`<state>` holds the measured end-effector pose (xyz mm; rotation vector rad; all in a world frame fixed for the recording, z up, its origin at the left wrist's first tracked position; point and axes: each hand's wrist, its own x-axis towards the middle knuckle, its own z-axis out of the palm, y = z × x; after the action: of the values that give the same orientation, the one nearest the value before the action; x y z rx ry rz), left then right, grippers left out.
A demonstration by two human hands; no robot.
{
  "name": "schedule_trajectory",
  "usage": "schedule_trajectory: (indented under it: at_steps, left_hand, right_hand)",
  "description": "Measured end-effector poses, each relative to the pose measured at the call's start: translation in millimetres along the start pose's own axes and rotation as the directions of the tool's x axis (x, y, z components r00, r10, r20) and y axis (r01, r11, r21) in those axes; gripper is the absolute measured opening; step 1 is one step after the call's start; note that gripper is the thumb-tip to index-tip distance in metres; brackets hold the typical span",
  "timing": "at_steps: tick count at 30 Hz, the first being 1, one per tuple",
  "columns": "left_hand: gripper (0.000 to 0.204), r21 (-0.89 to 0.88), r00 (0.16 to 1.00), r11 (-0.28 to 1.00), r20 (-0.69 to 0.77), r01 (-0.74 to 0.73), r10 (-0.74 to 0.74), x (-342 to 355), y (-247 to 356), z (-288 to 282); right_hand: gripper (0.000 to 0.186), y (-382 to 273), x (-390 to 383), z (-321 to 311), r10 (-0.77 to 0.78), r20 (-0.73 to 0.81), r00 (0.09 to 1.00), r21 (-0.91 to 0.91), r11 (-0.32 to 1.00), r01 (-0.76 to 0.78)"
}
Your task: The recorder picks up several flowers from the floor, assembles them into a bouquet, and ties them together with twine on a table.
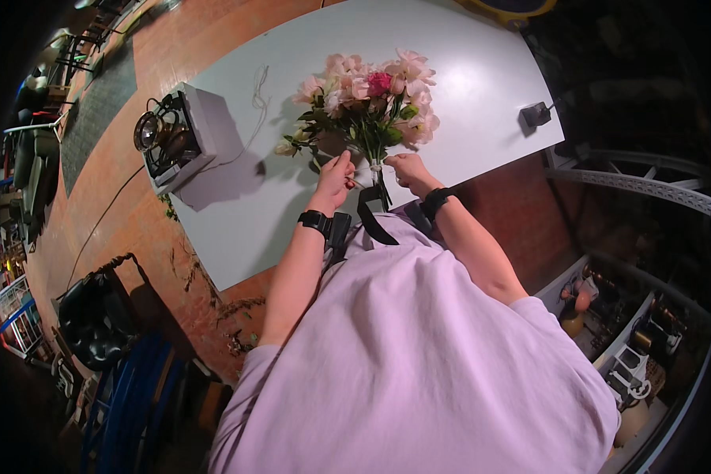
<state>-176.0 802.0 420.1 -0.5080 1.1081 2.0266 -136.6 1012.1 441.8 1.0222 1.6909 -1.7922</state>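
Observation:
A bouquet (371, 99) of pale pink flowers, with one deep pink bloom (379, 84) among them, lies on the white table with its stems toward me. A light string (376, 167) goes around the stems. To the left of the stems, my left hand (336, 178) is closed, gripping what looks like one end of the string. My right hand (409, 172) pinches at the string just right of the stems. Small parts of the string are hidden by my fingers. A black strap (375, 221) hangs below the stem ends.
On the white table (466, 110), a white box (188, 138) with lamps and dark gear stands at the left edge. A thin white cord (259, 99) lies beside it. A small black block (536, 115) sits near the right end. A shelf (608, 340) with assorted items is at lower right.

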Motion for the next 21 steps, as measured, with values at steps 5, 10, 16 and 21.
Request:
schedule_trajectory:
  at_steps: [5, 10, 16, 21]
  left_hand:
    - [0.031, 0.043, 0.996, 0.999, -0.083, 0.033, -0.029, 5.0, -5.8, -12.3]
    - [0.031, 0.168, 0.98, 0.986, -0.195, -0.013, 0.046, -1.3, 0.1, 10.3]
    - [0.027, 0.762, 0.715, 0.275, 0.327, -0.586, 0.618, -8.3, 17.1, 42.9]
    - [0.021, 0.772, 0.739, 0.252, 0.376, -0.584, 0.56, -30.1, 26.6, 71.8]
  right_hand:
    - [0.021, 4.2, 6.0, -3.3, -0.037, -0.012, 0.999, -0.007, 0.999, 0.037]
    - [0.031, -1.0, 1.4, -8.0, 0.009, -0.031, 0.999, -0.214, 0.977, -0.016]
    - [0.036, -17.8, -39.7, 7.1, -0.635, 0.141, 0.76, -0.693, 0.485, 0.533]
    - [0.027, -25.2, -58.9, 9.2, -0.72, 0.219, 0.659, -0.659, 0.389, 0.644]
